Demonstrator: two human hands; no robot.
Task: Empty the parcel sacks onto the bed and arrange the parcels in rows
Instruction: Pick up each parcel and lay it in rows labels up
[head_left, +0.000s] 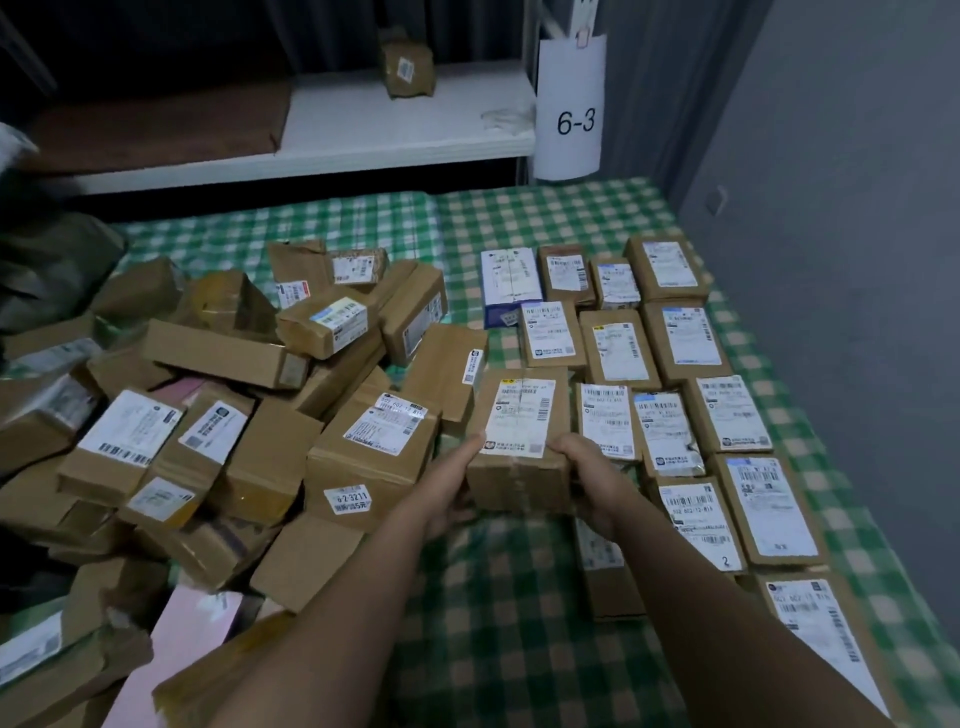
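A brown cardboard parcel (519, 441) with a white label on top sits mid-bed, and both hands grip it. My left hand (451, 493) holds its left near corner; my right hand (589, 483) holds its right near side. To its right, several labelled parcels lie in neat rows (675, 343) on the green checked bed (519, 623). To the left, a loose heap of brown parcels (234, 389) is piled up. A dark green sack (52, 270) lies crumpled at the far left.
A white shelf (405, 130) behind the bed carries one brown parcel (406, 70) and a paper sign reading 6-3 (571, 109). A grey wall (857, 260) borders the bed on the right. Pink flat packets (176, 639) lie at the near left.
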